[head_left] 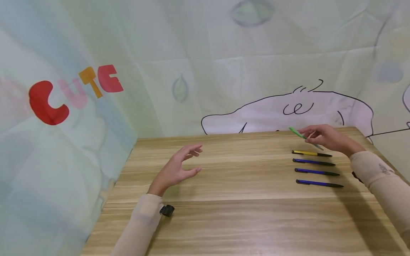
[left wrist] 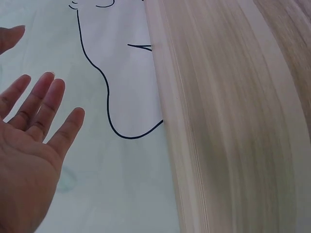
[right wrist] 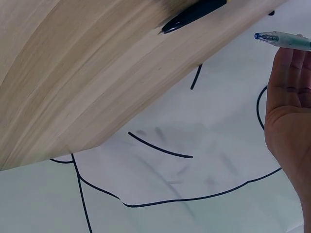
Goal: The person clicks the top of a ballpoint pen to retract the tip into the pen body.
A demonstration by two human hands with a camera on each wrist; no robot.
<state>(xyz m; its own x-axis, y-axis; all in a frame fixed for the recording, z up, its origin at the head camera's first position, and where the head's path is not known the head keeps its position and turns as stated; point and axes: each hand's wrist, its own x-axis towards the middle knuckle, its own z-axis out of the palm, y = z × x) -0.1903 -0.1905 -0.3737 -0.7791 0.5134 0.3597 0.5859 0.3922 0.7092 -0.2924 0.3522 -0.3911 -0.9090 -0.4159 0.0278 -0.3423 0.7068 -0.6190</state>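
My right hand (head_left: 328, 138) pinches a green pen (head_left: 297, 133) above the far right of the table. In the right wrist view the pen's clear tip (right wrist: 279, 40) sticks out past the fingers of the right hand (right wrist: 291, 107). Below it on the table lie a yellow pen (head_left: 309, 153) with a black end and several blue pens (head_left: 315, 172), roughly parallel in a column. My left hand (head_left: 174, 169) hovers over the left part of the table, fingers loosely extended and thumb apart, holding nothing. The left wrist view shows its palm (left wrist: 29, 160) with the fingers spread.
The wooden table (head_left: 240, 220) ends at a back edge against a printed cloth (head_left: 198, 42) with line drawings. Another cloth side with the coloured word CUTE (head_left: 51, 106) hangs at the left. A black end of one pen (right wrist: 194, 15) shows near the table edge in the right wrist view.
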